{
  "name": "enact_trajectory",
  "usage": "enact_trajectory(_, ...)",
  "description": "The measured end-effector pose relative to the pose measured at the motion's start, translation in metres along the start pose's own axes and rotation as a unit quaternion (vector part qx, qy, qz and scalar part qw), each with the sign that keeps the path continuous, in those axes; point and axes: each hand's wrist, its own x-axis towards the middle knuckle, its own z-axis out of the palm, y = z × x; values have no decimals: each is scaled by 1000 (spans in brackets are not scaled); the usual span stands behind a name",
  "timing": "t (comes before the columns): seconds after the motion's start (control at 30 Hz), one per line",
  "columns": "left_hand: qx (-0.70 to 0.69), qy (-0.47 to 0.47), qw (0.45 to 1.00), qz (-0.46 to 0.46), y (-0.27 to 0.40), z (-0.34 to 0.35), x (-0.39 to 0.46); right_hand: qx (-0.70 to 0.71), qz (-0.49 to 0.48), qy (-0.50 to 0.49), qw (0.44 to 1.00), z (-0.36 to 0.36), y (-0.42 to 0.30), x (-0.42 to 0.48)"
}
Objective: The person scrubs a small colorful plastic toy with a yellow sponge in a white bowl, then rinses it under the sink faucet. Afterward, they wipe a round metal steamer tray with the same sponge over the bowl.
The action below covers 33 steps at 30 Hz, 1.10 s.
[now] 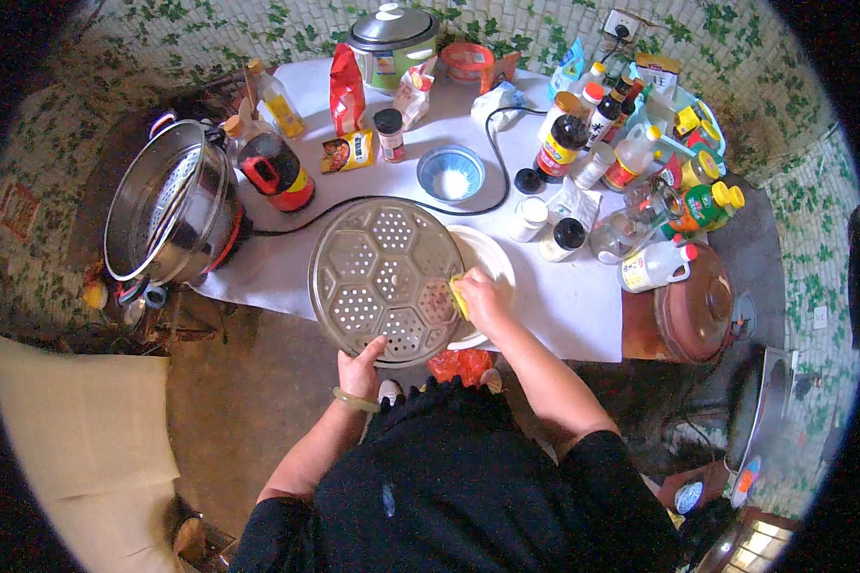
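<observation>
A round metal steamer tray (388, 281) with hexagonal patches of holes is held up over the front of the table. My left hand (360, 369) grips its lower rim, thumb on top and the fingers hidden beneath. At the tray's right edge, my right hand (481, 301) holds a yellow sponge or cloth (460, 296) against the rim. Partly covered by the tray is a pale round basin (500, 263); the tray hides what the basin contains. Just beyond the tray sits a blue patterned bowl (451, 174).
A steel steamer pot (175, 204) stands at the left, near a dark-liquid bottle (276, 172). A black cord (373, 199) crosses the white-covered table (573, 315). Several seasoning bottles (565, 147) crowd the right side. A rice cooker (393, 50) is at the back; a brown lidded pot (695, 304) is at far right.
</observation>
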Motion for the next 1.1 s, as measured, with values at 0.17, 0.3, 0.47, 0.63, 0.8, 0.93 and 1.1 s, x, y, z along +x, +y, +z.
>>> enact_trajectory(0.17, 12, 3, 1000, -12, 3, -3, 1, -80, -49, -38, 995, -20, -15, 0)
enact_trajectory(0.3, 13, 4, 1000, 1, -2, -5, 4, -130, -34, -16, 991, -31, -23, 6)
enact_trajectory(0.47, 13, -9, 1000, -9, 2, -3, 3, -107, -30, 22, 994, -26, -29, 19)
enact_trajectory(0.63, 25, 15, 1000, -1, 1, -1, 1, -129, -57, -22, 990, -31, -38, 12)
enact_trajectory(0.8, 21, -16, 999, -18, 4, -3, 5, -61, -53, -15, 997, -23, -22, -4)
enact_trajectory(0.93, 25, -35, 999, -12, 5, -4, 5, -153, -88, 57, 983, -18, -19, 9)
enact_trajectory(1.1, 47, -34, 998, 0, 7, -1, 2, -83, -62, 63, 993, -11, -22, 24)
